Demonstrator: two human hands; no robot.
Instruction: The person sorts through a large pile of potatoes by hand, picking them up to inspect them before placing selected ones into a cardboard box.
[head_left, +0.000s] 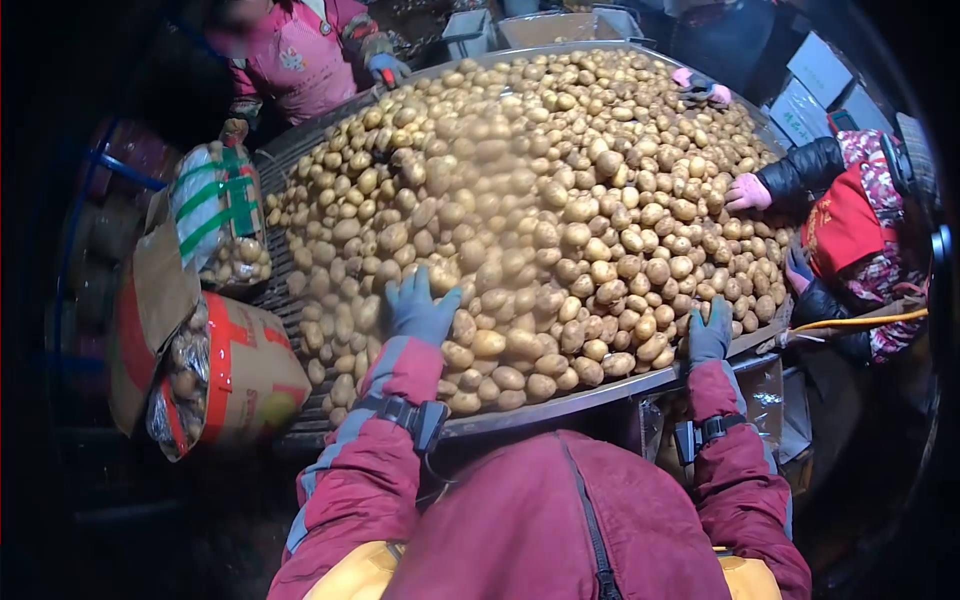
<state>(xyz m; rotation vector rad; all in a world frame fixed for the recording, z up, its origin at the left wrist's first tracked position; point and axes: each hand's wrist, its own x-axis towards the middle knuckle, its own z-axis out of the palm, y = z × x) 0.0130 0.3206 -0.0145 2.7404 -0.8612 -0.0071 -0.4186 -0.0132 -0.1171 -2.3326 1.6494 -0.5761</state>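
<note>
The left hand (420, 305), gloved with fingers spread wide, lies flat on the potatoes (520, 190) heaped across the counter (600, 392), seemingly to steady or sift them. The right hand (710, 335), also open, rests at the counter's rim at 4 o'clock, holding nothing. Filled sacks (215, 370) hang at 9 o'clock, and other people's gloved hands (747, 192) reach in from 2 o'clock, crowding that side.

Maroon jacket — blue gloves, black wrist-straps.
</note>
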